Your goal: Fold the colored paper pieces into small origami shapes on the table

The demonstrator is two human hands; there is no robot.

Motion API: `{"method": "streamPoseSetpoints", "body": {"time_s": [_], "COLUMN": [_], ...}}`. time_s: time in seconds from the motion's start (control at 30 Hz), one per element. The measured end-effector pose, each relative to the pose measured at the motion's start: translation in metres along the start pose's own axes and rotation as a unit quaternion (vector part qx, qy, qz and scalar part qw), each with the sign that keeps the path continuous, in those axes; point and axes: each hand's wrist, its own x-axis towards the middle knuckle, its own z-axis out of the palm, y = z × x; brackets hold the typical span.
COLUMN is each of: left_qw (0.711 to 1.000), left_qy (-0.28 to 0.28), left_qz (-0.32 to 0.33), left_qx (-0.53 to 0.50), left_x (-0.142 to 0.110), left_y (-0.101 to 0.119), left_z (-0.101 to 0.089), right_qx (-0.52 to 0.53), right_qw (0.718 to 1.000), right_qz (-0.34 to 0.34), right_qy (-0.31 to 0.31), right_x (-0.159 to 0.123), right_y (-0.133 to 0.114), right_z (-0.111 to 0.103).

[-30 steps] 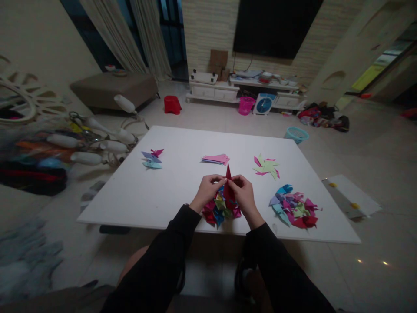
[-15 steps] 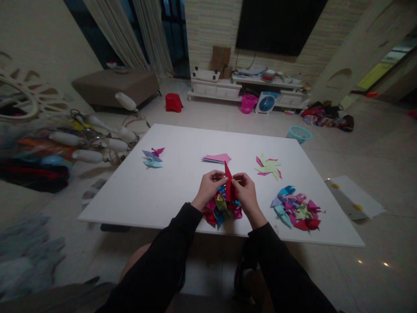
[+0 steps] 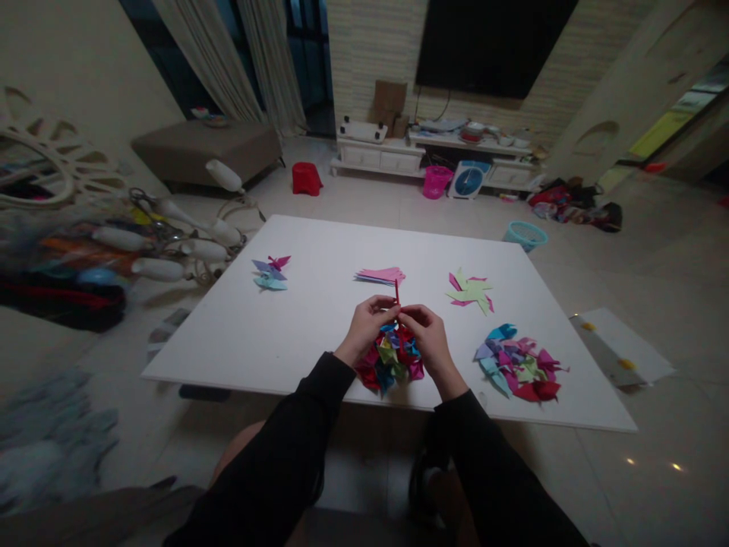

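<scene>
Between my two hands a folded red paper (image 3: 397, 293) is held upright and seen nearly edge-on, as a thin strip. My left hand (image 3: 369, 323) pinches it from the left, and my right hand (image 3: 424, 327) pinches it from the right. Their fingertips almost meet around it, hiding part of the paper. Directly below the hands lies a heap of colourful folded paper pieces (image 3: 388, 363) near the table's front edge. Just beyond the fingers rests a stack of pink and purple folded papers (image 3: 380, 275).
On the white table (image 3: 256, 334), several paper cranes (image 3: 270, 273) lie at the left. A green and pink paper pinwheel shape (image 3: 470, 291) and a pile of paper cranes (image 3: 518, 365) lie at the right. A blue basket (image 3: 525, 235) stands on the floor behind.
The red paper has turned from showing its broad face to nearly edge-on. Both hands stay in about the same place, their fingertips closer together.
</scene>
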Motion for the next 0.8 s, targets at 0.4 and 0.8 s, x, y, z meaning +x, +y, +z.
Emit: {"method": "streamPoseSetpoints", "body": {"time_s": [0.4,0.8], "left_qw": [0.998,0.996], "left_qy": [0.013,0.062], "left_qz": [-0.028,0.036], "left_qx": [-0.046,0.043], "left_x": [0.002,-0.004], "left_y": [0.005,0.018], "left_z": [0.002,-0.001], "right_qx": [0.008,-0.026], "right_qw": [1.000,1.000], "right_qz": [0.013,-0.004], "right_qy": [0.006,0.002], "right_x": [0.002,-0.003], "right_y": [-0.003,0.005], "right_z": [0.003,0.011]}}
